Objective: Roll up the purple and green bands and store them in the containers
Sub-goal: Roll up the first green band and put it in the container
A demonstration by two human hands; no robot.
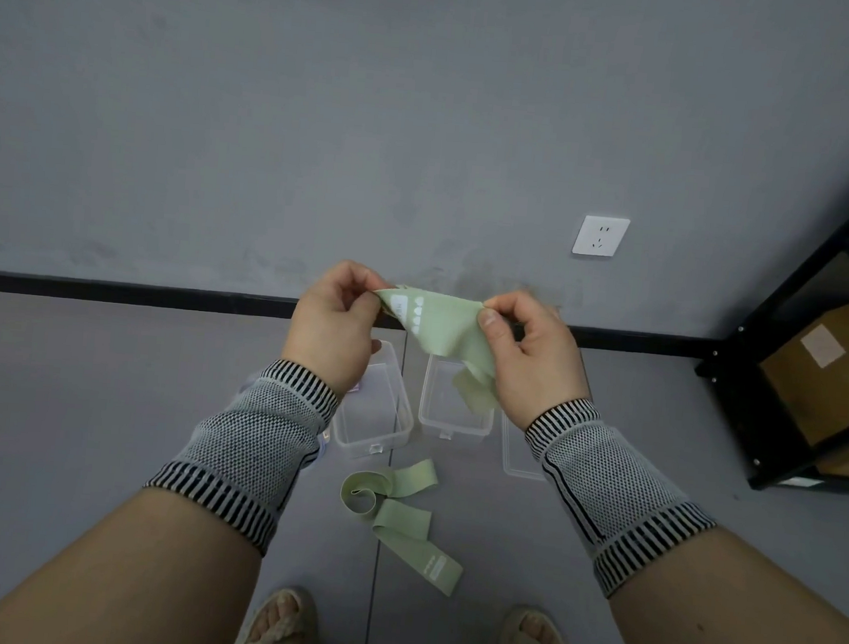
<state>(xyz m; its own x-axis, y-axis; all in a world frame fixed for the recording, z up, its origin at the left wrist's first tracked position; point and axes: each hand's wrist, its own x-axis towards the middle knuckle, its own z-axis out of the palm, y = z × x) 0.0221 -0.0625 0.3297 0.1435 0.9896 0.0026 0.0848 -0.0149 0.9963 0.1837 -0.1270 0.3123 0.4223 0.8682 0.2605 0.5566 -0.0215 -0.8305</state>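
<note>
A pale green band with white printed marks is held up in the air between both hands. My left hand pinches its left end. My right hand pinches its right end, and the rest of the band hangs down below that hand. A second green band lies loosely folded on the grey floor near my feet. Two clear plastic containers stand on the floor below my hands, one on the left and one on the right. No purple band is in view.
A clear lid lies on the floor right of the containers, partly hidden by my right wrist. A black metal shelf holding cardboard boxes stands at the right. The grey wall carries a white socket.
</note>
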